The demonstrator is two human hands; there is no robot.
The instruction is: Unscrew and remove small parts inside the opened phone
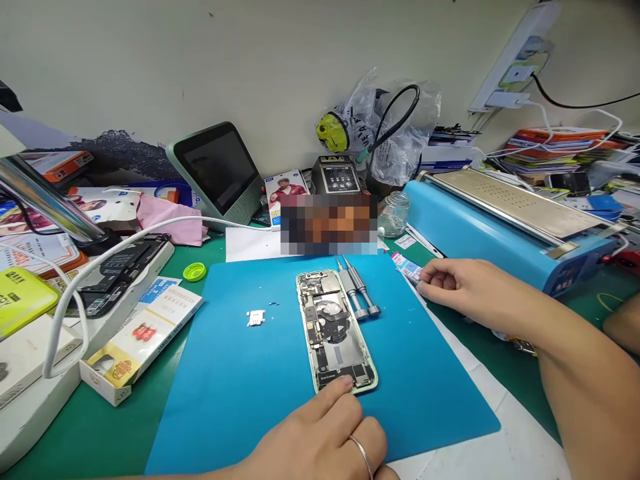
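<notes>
An opened smartphone, its circuit board, battery and inner parts bare, lies on the blue mat. My left hand, a ring on one finger, reaches in from below; its index finger is stretched out and touches the phone's lower end, while the other fingers bend and the thumb is hidden. Past the mat's right edge, my right hand has thumb and index finger pinched beside a small printed packet; what they hold is hard to see. Two grey screwdrivers lie against the phone's right side. A small metal plate rests left of it.
Leftward are a cigarette box, a green cap, another opened phone and a white cable. Behind stand a smart display and a glass jar. A blue machine with a metal top occupies the right.
</notes>
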